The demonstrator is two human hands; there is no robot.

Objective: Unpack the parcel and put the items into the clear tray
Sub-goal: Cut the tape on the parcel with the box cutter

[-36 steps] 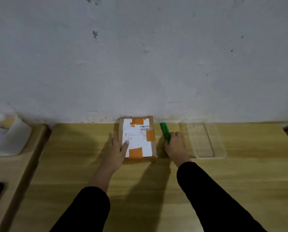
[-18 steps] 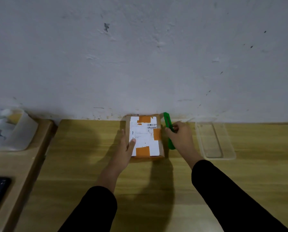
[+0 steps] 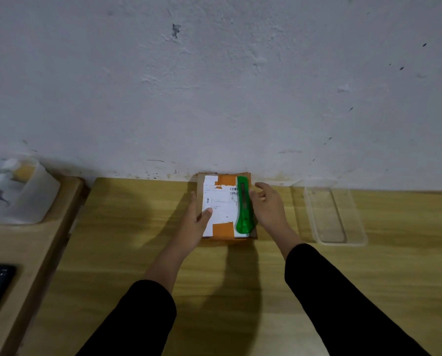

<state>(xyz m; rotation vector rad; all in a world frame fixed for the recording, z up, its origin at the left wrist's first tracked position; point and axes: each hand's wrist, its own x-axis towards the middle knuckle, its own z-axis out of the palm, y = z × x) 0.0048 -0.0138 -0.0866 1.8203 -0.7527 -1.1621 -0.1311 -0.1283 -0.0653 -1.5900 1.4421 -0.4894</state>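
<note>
Lying against the white wall on the wooden table, the brown cardboard parcel is steadied by the flat left hand, while the green utility knife is gripped above it by the right hand, the clear plastic tray nearby.

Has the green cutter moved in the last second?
Yes. The green cutter went left, from the table beside the parcel onto its right edge.
</note>
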